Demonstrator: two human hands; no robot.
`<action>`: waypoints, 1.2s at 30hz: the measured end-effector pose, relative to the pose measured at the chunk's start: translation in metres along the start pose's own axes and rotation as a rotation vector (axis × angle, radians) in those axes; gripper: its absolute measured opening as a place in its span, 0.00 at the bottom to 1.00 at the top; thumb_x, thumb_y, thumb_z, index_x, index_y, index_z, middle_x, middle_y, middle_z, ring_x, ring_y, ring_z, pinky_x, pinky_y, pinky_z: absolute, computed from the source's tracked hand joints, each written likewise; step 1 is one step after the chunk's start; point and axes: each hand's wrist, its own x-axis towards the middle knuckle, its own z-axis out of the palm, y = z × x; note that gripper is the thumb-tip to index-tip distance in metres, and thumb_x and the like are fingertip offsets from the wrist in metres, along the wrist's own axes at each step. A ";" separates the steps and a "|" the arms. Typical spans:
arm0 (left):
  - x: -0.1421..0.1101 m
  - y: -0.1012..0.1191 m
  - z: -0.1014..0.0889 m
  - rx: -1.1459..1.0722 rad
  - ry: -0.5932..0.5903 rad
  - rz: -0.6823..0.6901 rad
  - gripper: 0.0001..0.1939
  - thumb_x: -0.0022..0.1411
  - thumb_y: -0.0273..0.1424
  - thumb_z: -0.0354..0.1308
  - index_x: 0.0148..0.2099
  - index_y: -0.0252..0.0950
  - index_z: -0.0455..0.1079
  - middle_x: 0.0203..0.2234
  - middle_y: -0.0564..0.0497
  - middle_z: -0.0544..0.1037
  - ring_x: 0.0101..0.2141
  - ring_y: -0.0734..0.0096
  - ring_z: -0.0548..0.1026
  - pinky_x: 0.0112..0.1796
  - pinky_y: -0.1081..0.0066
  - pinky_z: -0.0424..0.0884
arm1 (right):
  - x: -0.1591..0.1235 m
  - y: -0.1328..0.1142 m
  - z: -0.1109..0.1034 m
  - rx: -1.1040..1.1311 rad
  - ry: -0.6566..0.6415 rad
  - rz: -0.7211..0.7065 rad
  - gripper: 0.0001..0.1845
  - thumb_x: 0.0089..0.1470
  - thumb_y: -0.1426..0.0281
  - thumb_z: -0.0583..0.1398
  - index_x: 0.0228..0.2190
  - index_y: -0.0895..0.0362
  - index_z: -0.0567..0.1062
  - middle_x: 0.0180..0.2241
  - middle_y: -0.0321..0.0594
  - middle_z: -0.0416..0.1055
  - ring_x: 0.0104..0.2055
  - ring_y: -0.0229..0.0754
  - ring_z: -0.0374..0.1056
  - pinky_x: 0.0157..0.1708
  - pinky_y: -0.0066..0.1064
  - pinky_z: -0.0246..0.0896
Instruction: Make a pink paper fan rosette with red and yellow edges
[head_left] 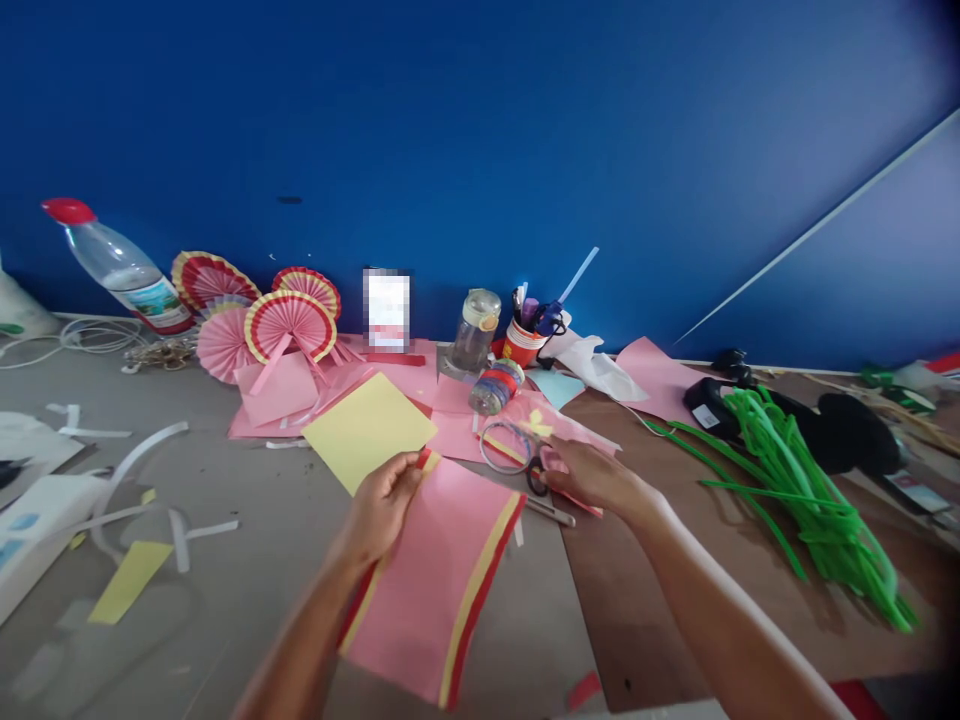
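A pink paper sheet point(442, 570), edged with yellow and red strips, is held at its upper left edge by my left hand point(388, 503). The fingers are closed on it, and the sheet hangs at a slant over the table. To the right, the fingers of my right hand point(589, 472) are bent around the black handles of a pair of scissors point(535, 476), which lie on pink paper. A roll of clear tape point(505, 447) lies just left of the handles. Beneath them rests a slim grey tool point(551, 512). A yellow paper square point(371, 430) lies beyond my left hand.
Folded paper fans point(291, 325), a tilted bottle point(131, 270), a glass jar point(476, 330) and a pen cup point(523, 342) stand along the blue wall. Green pipe cleaners point(825, 520) are heaped at right. Paper scraps point(131, 580) and a white box point(45, 530) lie at left.
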 end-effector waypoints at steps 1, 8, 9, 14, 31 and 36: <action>0.000 0.003 -0.001 0.072 -0.010 0.048 0.15 0.58 0.40 0.55 0.43 0.39 0.75 0.33 0.52 0.80 0.34 0.65 0.75 0.35 0.73 0.68 | -0.001 -0.002 -0.006 -0.015 0.012 0.008 0.17 0.53 0.63 0.58 0.43 0.59 0.72 0.37 0.48 0.75 0.38 0.48 0.71 0.30 0.29 0.54; 0.004 0.032 0.006 0.343 -0.331 0.269 0.12 0.59 0.31 0.55 0.42 0.47 0.78 0.37 0.53 0.81 0.38 0.62 0.77 0.36 0.72 0.67 | -0.020 -0.037 -0.021 0.367 0.320 -0.316 0.19 0.58 0.69 0.53 0.49 0.53 0.72 0.47 0.45 0.73 0.46 0.46 0.69 0.39 0.32 0.62; 0.005 0.036 0.010 0.377 -0.370 0.312 0.12 0.59 0.30 0.54 0.41 0.47 0.78 0.36 0.53 0.82 0.36 0.62 0.77 0.36 0.72 0.67 | -0.021 -0.047 -0.016 0.443 0.296 -0.413 0.20 0.55 0.69 0.56 0.50 0.53 0.72 0.49 0.44 0.72 0.47 0.45 0.68 0.39 0.32 0.63; 0.003 0.043 0.021 0.480 -0.364 0.396 0.10 0.58 0.29 0.57 0.39 0.44 0.77 0.34 0.51 0.81 0.36 0.62 0.76 0.37 0.71 0.66 | -0.019 -0.078 0.009 0.635 0.043 -0.488 0.11 0.47 0.79 0.56 0.31 0.56 0.77 0.26 0.33 0.73 0.28 0.36 0.67 0.26 0.24 0.57; -0.019 0.015 -0.054 0.836 -0.222 0.247 0.10 0.60 0.29 0.51 0.37 0.39 0.74 0.30 0.50 0.77 0.33 0.65 0.73 0.34 0.70 0.66 | -0.018 -0.054 0.027 0.736 0.312 -0.462 0.17 0.47 0.81 0.50 0.35 0.56 0.74 0.33 0.37 0.73 0.34 0.38 0.67 0.33 0.28 0.60; -0.030 0.035 -0.056 1.075 0.296 0.723 0.10 0.61 0.25 0.51 0.38 0.39 0.73 0.32 0.49 0.77 0.34 0.66 0.73 0.49 0.59 0.63 | -0.030 -0.059 0.002 0.600 0.654 -0.649 0.13 0.52 0.79 0.51 0.34 0.56 0.73 0.36 0.42 0.71 0.40 0.42 0.67 0.40 0.35 0.61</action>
